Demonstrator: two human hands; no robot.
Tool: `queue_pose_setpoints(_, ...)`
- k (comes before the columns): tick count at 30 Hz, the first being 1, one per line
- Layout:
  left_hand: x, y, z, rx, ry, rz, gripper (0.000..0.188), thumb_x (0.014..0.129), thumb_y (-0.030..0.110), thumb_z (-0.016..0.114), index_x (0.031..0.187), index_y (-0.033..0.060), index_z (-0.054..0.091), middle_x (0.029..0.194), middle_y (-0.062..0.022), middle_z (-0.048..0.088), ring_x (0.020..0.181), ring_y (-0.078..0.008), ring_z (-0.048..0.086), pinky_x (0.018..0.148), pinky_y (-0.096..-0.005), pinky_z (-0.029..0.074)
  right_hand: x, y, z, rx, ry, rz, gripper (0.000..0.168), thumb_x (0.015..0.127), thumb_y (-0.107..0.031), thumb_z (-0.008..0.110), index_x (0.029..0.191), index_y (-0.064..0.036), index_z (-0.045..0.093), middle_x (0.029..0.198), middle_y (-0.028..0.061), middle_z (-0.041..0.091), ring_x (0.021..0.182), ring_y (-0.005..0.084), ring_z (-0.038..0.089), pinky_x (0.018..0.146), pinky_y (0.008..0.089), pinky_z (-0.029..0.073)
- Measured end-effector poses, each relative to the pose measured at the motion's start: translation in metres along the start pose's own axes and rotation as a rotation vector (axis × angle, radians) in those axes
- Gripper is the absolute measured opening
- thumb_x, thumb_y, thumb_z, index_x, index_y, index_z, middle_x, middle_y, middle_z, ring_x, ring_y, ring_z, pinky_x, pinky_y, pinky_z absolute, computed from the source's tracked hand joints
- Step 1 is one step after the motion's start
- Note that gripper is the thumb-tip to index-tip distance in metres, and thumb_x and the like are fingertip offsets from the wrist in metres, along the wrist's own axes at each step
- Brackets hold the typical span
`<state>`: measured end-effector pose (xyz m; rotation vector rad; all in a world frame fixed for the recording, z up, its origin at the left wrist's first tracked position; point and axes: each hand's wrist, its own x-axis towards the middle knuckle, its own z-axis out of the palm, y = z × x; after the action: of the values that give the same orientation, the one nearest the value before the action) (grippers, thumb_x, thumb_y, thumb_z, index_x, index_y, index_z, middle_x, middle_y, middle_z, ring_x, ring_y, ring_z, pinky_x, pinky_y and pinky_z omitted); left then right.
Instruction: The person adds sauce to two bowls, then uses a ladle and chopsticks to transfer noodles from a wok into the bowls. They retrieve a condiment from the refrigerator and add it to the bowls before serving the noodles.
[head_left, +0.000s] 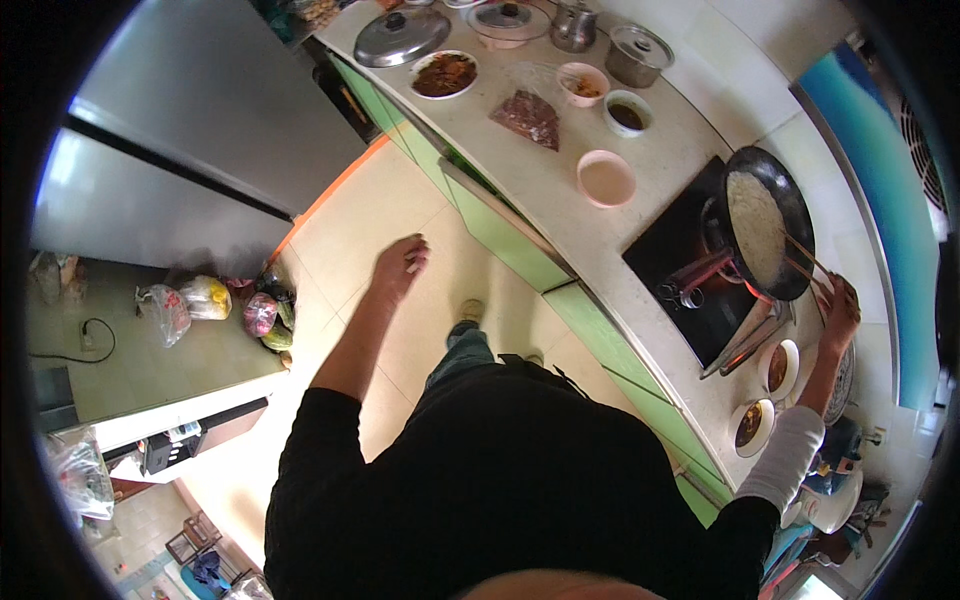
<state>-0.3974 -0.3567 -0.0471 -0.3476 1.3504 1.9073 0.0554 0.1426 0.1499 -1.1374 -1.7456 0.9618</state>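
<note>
A black wok (796, 199) stands tilted over the black cooktop (664, 232), with pale food (754, 217) spread inside it. My right hand (840, 307) grips a pair of chopsticks (808, 261) whose tips reach into the wok at the food's edge. The wok's reddish handle (697, 275) points towards the counter's front edge. My left hand (403, 262) hangs over the floor, away from the counter, its fingers loosely curled; it appears to hold nothing. Near my right forearm are two white bowls of dark sauce or food, one nearer the wok (780, 369) and one further back (751, 427).
Along the counter (547, 180) are a pink bowl (606, 178), a bowl of dark liquid (628, 114), a plastic bag of reddish food (527, 118), a plate of cooked food (444, 74) and a lidded pot (639, 55). Metal tongs (757, 339) lie beside the cooktop. A fridge (187, 112) stands opposite.
</note>
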Motion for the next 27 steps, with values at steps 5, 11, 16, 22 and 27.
queue_pose_setpoints(5, 0.028, 0.109, -0.069, -0.036, 0.310, 0.217, 0.027, 0.083, 0.022, 0.056, 0.063, 0.0069, 0.048, 0.054, -0.0006, 0.043, 0.044, -0.0104, 0.040, 0.041, -0.0220, 0.035, -0.007, 0.007, -0.022, -0.331, 0.172, -0.174, 0.026, 0.089, -0.024, 0.046, 0.104, -0.007, 0.059, 0.103, 0.0040, 0.060, 0.090, 0.0165, 0.059, 0.070, 0.0250, 0.047)
queue_pose_setpoints(11, 0.045, 0.249, -0.202, 0.170, 0.358, 0.400, 0.019, 0.083, 0.024, 0.052, 0.085, 0.0047, 0.052, 0.054, 0.0016, 0.034, 0.042, -0.0087, 0.031, 0.040, -0.0239, 0.033, -0.114, -0.153, 0.166, 0.121, 0.197, -0.412, 0.037, 0.090, -0.024, 0.044, 0.113, 0.006, 0.047, 0.112, 0.0170, 0.052, 0.099, 0.0264, 0.054, 0.078, 0.0344, 0.049)
queue_pose_setpoints(16, 0.069, 0.380, -0.311, 1.196, 0.474, 0.772, 0.039, 0.078, 0.021, 0.056, 0.112, 0.0047, 0.048, 0.085, -0.0116, 0.060, 0.079, -0.0277, 0.058, 0.065, -0.0362, 0.046, -0.111, -0.156, 0.324, 0.114, 0.128, -0.426, 0.035, 0.091, -0.021, 0.041, 0.112, 0.006, 0.047, 0.112, 0.0159, 0.051, 0.099, 0.0257, 0.053, 0.082, 0.0320, 0.048)
queue_pose_setpoints(22, 0.047, 0.532, -0.345, 2.125, 0.942, 0.914, 0.040, 0.077, 0.015, 0.052, 0.116, 0.0104, 0.045, 0.118, -0.0086, 0.048, 0.116, -0.0240, 0.040, 0.094, -0.0414, 0.033, -0.088, -0.196, 0.486, 0.637, -0.144, -0.258, 0.029, 0.087, -0.019, 0.052, 0.107, 0.001, 0.050, 0.104, 0.0137, 0.057, 0.091, 0.0255, 0.057, 0.077, 0.0332, 0.047)
queue_pose_setpoints(27, 0.064, 0.628, -0.364, 2.433, 1.180, 0.678, 0.039, 0.084, 0.010, 0.039, 0.123, 0.0098, 0.040, 0.128, -0.0040, 0.041, 0.126, -0.0186, 0.027, 0.101, -0.0416, 0.026, -0.114, -0.263, 0.599, 0.903, -0.267, -0.050, 0.032, 0.089, -0.027, 0.048, 0.107, 0.000, 0.050, 0.105, 0.0099, 0.055, 0.095, 0.0188, 0.054, 0.082, 0.0301, 0.046)
